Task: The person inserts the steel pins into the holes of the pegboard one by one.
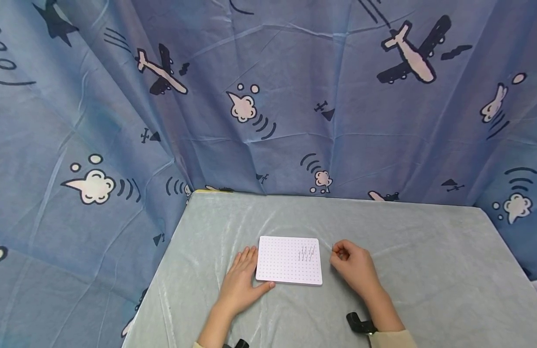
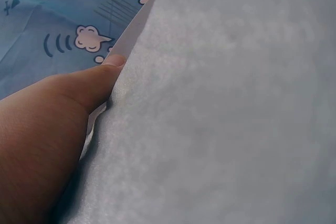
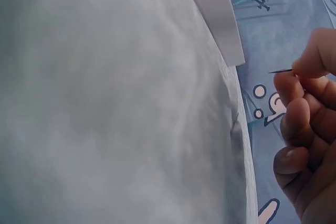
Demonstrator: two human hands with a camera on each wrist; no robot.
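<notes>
A white board [image 1: 279,261] with a grid of small holes lies flat on the table. Several thin metal pins [image 1: 306,253] stand in its right part, leaning slightly in view. My left hand [image 1: 242,287] rests at the board's left side, fingers straight along that edge and thumb on the near edge; the left wrist view shows the thumb [image 2: 113,61] against the board's side. Just right of the board, my right hand [image 1: 353,266] pinches a thin, pointed metal pin [image 3: 281,71] between thumb and forefinger. The pin's other end is hidden by the fingertips.
A pale grey-green cloth [image 1: 434,270] covers the table. Behind and at the sides hangs a blue curtain [image 1: 286,72] printed with planes and clouds. A black wrist device [image 1: 360,324] sits on my right wrist.
</notes>
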